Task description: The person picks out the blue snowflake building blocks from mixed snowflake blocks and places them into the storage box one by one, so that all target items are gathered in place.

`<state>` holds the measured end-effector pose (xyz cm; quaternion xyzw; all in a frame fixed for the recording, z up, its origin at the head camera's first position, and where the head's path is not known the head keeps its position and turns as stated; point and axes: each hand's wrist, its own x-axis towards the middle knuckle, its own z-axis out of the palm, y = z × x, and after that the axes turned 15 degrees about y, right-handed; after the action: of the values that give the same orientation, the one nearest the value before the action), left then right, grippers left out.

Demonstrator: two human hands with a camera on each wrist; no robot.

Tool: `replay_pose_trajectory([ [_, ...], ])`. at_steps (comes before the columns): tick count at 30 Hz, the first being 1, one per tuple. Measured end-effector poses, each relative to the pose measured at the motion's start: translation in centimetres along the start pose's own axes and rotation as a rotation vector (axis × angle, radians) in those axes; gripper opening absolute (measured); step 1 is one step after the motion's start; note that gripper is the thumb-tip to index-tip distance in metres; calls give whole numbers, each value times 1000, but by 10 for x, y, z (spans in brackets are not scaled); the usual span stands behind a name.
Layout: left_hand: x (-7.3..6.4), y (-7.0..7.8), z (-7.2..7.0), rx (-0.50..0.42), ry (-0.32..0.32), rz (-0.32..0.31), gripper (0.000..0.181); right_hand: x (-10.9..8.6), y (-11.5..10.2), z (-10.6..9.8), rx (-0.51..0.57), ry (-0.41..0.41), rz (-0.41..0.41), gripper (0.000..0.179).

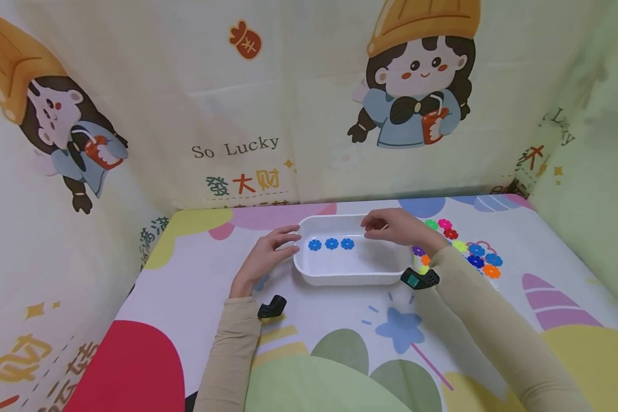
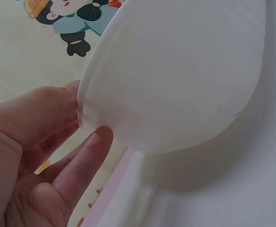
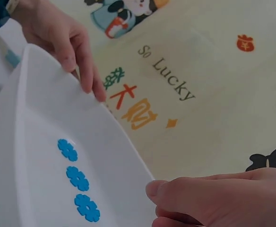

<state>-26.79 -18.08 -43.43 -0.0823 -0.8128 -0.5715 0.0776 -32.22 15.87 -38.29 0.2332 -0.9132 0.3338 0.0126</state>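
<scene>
A white oblong tray (image 1: 349,280) stands on the table, with three blue flower-shaped pieces (image 1: 332,244) in a row on its floor. My left hand (image 1: 268,254) holds the tray's left end by the rim; the left wrist view shows a fingertip (image 2: 102,135) against the outer wall. Over the right back part of the tray is my right hand (image 1: 393,226), its fingers loosely bent and pointing left. Nothing shows between its thumb and fingers, while in the right wrist view the fingertips (image 3: 156,189) overlap the far rim.
Right of the tray, partly behind the right forearm, lies a spread of colourful flower-shaped pieces (image 1: 476,250) in blue, orange, red, green and other colours. The table has a patterned cloth (image 1: 340,320). Printed fabric walls (image 1: 309,103) enclose the back and sides.
</scene>
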Motion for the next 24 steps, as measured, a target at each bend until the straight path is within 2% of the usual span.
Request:
replay_pose_trajectory([
  [8,1,0,3,6,0,11,37,-29,-2,-18,28,138,58,43],
  [15,1,0,3,16,-2,7,37,-56,3,-30,22,268,99,42],
  [24,-1,1,0,20,7,5,35,-91,17,-39,-28,365,140,45],
])
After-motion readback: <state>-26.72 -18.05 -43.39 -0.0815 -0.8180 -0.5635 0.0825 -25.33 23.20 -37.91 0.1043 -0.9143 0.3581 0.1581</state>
